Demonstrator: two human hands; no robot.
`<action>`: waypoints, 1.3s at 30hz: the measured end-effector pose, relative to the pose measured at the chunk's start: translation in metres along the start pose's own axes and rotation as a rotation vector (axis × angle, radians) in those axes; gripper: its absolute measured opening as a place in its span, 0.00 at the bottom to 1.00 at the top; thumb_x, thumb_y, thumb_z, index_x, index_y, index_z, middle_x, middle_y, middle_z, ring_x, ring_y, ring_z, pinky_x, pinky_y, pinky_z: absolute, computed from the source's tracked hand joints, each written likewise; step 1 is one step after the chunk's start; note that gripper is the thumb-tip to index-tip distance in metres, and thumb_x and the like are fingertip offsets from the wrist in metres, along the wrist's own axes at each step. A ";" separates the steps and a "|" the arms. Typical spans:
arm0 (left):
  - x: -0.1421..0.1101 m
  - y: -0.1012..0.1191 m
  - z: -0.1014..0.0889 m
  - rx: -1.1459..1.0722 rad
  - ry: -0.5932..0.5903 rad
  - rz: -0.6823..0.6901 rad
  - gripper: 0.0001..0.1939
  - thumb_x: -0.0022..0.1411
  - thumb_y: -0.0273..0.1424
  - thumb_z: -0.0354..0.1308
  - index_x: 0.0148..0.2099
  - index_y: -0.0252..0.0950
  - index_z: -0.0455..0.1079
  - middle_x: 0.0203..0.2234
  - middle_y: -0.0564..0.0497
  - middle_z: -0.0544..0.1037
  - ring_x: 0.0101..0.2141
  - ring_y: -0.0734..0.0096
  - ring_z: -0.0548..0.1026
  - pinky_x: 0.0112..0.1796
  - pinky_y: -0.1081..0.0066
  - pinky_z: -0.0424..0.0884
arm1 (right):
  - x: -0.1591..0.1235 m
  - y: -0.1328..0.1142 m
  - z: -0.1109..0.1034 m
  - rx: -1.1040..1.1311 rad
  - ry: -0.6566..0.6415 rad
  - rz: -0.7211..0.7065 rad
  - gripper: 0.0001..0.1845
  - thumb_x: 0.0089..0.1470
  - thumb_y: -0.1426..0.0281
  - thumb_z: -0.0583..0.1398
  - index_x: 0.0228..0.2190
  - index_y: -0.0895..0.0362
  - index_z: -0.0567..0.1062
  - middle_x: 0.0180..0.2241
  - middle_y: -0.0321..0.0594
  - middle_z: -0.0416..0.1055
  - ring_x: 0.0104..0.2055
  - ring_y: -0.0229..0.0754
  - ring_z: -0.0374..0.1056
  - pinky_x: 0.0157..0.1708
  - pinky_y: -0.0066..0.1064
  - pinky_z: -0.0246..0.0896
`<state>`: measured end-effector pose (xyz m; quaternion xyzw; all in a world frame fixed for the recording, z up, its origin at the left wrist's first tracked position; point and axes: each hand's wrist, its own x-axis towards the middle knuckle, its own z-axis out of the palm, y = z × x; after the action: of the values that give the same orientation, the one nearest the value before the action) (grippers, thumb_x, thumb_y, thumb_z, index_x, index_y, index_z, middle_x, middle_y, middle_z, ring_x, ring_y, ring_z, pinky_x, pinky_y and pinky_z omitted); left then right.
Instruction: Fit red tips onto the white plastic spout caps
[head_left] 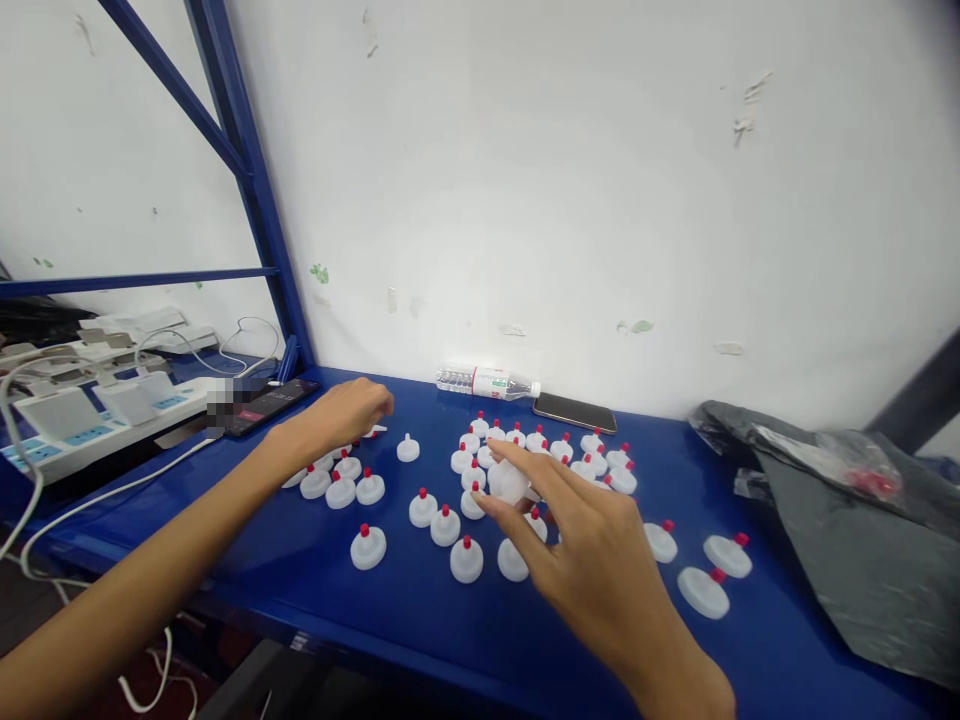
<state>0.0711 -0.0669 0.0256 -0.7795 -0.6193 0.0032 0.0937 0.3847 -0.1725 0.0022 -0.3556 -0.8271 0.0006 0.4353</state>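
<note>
My right hand [592,540] holds a white nozzle cap [508,482] between thumb and fingers, over the blue table [330,590]. Its round underside faces left, and no red tip shows on it. My left hand [358,408] is farther back on the left, with its fingers curled downward. A white spout [377,430] shows just below those fingers; whether they grip it is hidden. A white nozzle cap without a red tip [408,450] stands upright to the right of my left hand. Several white caps with red tips [466,560] stand around both hands.
Against the wall lie a clear water bottle [487,383] and a phone [575,411]. Another phone [270,408] and a power strip with chargers [112,420] are at the left. A grey plastic bag [862,560] covers the right end. A blue metal post [259,190] rises behind.
</note>
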 end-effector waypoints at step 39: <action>-0.073 0.078 -0.041 -0.564 0.405 0.074 0.13 0.69 0.39 0.56 0.45 0.41 0.80 0.39 0.52 0.83 0.32 0.71 0.77 0.30 0.74 0.70 | 0.003 0.002 0.003 0.003 -0.092 0.105 0.08 0.63 0.68 0.63 0.44 0.49 0.73 0.45 0.35 0.75 0.47 0.46 0.71 0.42 0.36 0.64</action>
<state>0.1342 -0.1600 0.0458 -0.7815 -0.5360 -0.3193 -0.0044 0.3833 -0.1683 0.0017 -0.3976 -0.8264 0.0410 0.3966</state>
